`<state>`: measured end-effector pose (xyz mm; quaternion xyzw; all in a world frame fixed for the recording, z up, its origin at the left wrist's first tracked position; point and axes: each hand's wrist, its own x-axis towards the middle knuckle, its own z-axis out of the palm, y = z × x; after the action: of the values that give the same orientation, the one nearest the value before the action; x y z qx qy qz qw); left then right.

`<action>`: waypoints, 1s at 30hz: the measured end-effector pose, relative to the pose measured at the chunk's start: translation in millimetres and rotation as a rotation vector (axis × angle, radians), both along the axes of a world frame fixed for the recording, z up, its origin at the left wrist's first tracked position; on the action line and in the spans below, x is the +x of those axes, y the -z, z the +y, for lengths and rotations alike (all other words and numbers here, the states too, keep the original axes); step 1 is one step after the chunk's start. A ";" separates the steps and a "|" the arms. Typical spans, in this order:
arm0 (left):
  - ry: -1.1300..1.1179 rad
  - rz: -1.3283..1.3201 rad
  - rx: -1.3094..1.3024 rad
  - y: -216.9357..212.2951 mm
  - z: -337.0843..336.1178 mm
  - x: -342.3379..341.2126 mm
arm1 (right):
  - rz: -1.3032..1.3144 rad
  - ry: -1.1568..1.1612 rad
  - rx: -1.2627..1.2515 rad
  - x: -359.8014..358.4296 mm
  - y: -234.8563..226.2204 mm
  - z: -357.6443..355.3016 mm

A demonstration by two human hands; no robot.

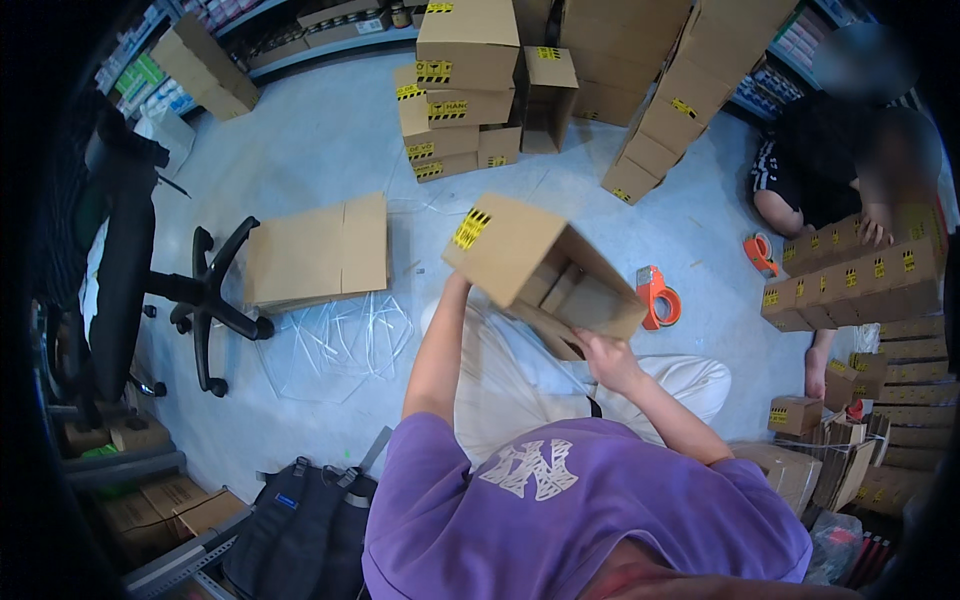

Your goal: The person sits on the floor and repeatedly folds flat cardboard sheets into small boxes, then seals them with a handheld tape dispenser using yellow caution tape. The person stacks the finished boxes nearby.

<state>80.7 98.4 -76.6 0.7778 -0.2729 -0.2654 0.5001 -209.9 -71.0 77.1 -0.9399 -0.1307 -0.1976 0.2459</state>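
Note:
A brown cardboard box with a yellow-and-black label is held tilted above my lap. Its open end faces right and toward me, so part of the inside shows. My left hand holds the box at its left lower edge, the fingers hidden behind the cardboard. At the open end, my right hand is closed on the near edge. An orange tape dispenser lies on the floor just right of the box.
Flattened cardboard sheets lie left, with clear plastic straps beside them. An office chair stands further left, a dark backpack near me. Stacked boxes stand ahead. Another person handles a row of small boxes at right.

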 end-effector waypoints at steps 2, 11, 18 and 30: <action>0.001 0.027 0.036 0.4 -0.2 -0.2 | 0.055 0.009 -0.025 -17.2 -2.5 12.2; 0.131 0.108 0.225 -22.8 -8.2 -1.8 | 0.428 0.162 -0.046 -27.9 -33.3 28.4; 0.270 0.362 0.034 -48.7 -1.0 -22.5 | 0.635 0.233 -0.095 -27.3 -46.4 16.9; 0.336 0.850 0.009 -39.8 7.9 -17.3 | 0.726 0.271 -0.213 -37.8 -57.5 24.4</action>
<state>63.4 106.2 -36.9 0.5467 -0.1648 -0.6399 0.5143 -247.7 -46.6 134.6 -0.9776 0.0700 0.1313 0.1488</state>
